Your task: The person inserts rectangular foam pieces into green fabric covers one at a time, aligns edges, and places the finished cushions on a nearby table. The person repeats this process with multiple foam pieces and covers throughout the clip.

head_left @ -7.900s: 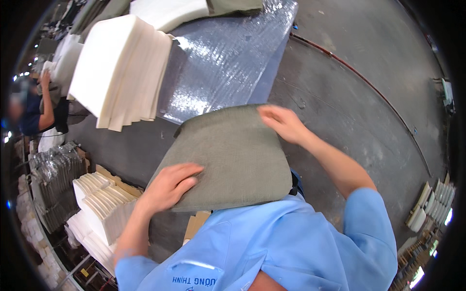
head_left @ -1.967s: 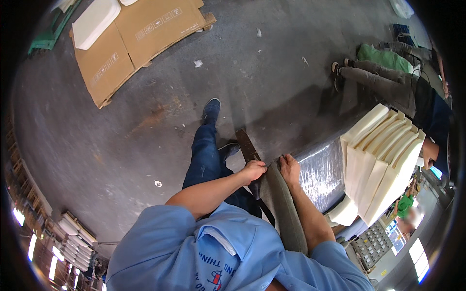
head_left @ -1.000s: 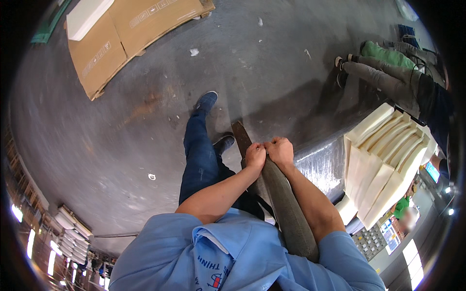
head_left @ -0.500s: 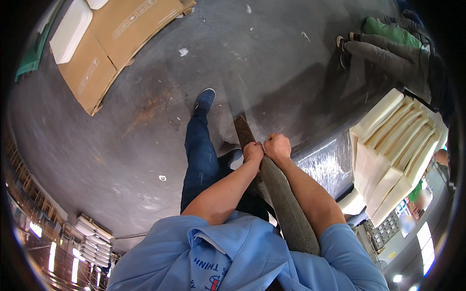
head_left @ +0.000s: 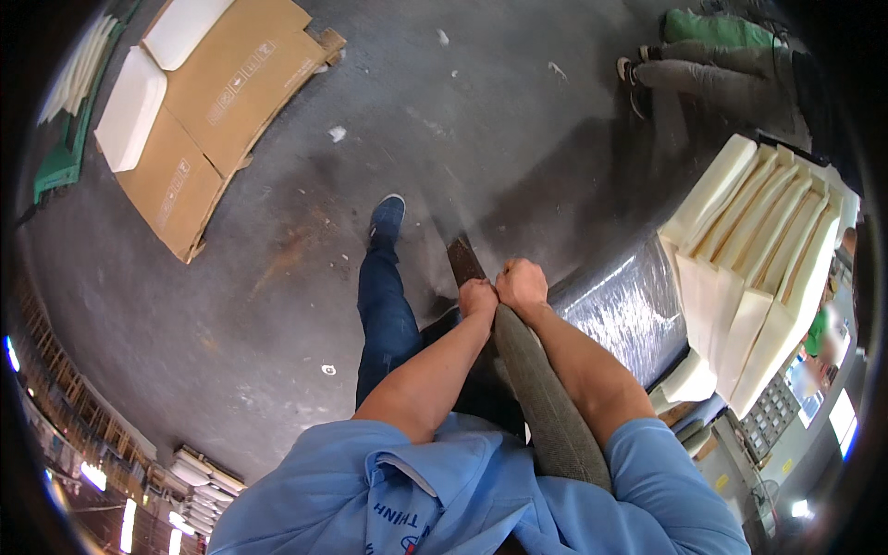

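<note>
A long, padded piece covered in grey fabric (head_left: 555, 407) runs from against my body, between my forearms, out to my hands. My left hand (head_left: 478, 297) is closed at its far end. Right beside it, my right hand (head_left: 523, 282) is also closed on the grey fabric, knuckles up. The two hands nearly touch. What the fingertips pinch is hidden beneath them. A narrow dark brown board-like end (head_left: 464, 261) sticks out beyond my left hand, over the floor.
Flattened cardboard (head_left: 208, 120) with white foam pads (head_left: 131, 109) lies at the upper left. On the right, pale foam pieces (head_left: 731, 287) stand stacked near a plastic-wrapped surface (head_left: 622, 310). Another person's legs (head_left: 712, 74) show at the upper right. My shoe (head_left: 388, 211) rests on the grey floor.
The view has tilted, so the cardboard and foam stack appear lower in it. Both hands keep their closed hold on the grey fabric, at nearly the same place.
</note>
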`<state>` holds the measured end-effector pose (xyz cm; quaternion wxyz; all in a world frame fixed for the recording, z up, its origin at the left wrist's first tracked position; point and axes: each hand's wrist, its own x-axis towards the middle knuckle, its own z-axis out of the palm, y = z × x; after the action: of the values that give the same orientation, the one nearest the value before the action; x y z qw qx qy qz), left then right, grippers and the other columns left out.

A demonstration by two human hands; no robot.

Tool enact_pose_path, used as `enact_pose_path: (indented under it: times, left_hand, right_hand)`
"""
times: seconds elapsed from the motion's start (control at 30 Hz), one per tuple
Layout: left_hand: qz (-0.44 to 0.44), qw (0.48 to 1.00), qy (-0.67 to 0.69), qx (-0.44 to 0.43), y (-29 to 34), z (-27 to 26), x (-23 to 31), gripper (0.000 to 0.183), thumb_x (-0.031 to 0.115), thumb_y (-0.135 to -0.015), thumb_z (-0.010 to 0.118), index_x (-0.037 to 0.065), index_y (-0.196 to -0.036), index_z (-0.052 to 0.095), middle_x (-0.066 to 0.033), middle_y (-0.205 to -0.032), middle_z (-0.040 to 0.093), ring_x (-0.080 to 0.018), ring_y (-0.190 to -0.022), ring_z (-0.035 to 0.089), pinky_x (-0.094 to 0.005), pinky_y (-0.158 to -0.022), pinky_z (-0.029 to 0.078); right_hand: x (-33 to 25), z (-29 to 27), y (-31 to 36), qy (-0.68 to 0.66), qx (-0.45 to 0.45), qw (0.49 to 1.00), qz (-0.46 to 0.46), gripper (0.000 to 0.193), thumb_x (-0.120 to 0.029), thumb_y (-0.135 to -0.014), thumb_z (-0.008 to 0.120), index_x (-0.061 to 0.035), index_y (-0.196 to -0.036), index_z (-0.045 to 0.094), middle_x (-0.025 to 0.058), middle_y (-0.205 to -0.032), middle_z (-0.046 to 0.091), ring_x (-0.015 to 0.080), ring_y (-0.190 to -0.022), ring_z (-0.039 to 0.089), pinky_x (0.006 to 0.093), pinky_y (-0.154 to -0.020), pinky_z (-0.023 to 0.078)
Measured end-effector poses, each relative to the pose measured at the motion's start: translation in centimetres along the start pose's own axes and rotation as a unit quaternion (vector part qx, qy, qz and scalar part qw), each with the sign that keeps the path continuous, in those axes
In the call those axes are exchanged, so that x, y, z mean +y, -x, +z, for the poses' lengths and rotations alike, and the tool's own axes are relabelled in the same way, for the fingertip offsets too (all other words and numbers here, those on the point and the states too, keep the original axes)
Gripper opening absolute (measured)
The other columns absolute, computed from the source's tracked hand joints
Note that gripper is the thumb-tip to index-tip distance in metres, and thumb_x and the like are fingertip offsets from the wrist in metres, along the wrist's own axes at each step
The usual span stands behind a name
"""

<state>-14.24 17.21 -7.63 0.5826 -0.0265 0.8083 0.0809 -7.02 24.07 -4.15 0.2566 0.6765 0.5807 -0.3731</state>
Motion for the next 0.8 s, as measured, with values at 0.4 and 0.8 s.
enact_pose_path:
  times: [0.4,0.8]
  left_hand:
    - [0.021,0.998,-0.051,-0.030,-2.2,0.1,0.6,0.033,0.028,-0.093,0.059,0.002,-0.105,0.075,-0.0228,-0.115,0.071,-0.0429,-0.112,0.066,-0.0497,-0.094,0.051]
    - [0.445,0.868,0.080,-0.204,9.9,-13.2,1.4,0.038,0.030,-0.109,0.046,0.002,-0.119,0.068,-0.0153,-0.117,0.068,-0.0272,-0.110,0.063,-0.0365,-0.098,0.047]
  right_hand:
    - [-1.4,-0.5,-1.2,-0.004,0.026,1.000,0.008,0.020,-0.019,-0.084,0.061,-0.0087,-0.094,0.076,0.0258,-0.103,0.072,0.0464,-0.101,0.068,0.0521,-0.091,0.055]
    - [-0.9,-0.3,1.2,-0.044,0.102,0.994,-0.015,0.022,-0.022,-0.084,0.065,-0.0071,-0.096,0.076,0.0237,-0.101,0.073,0.0436,-0.099,0.070,0.0519,-0.090,0.056]
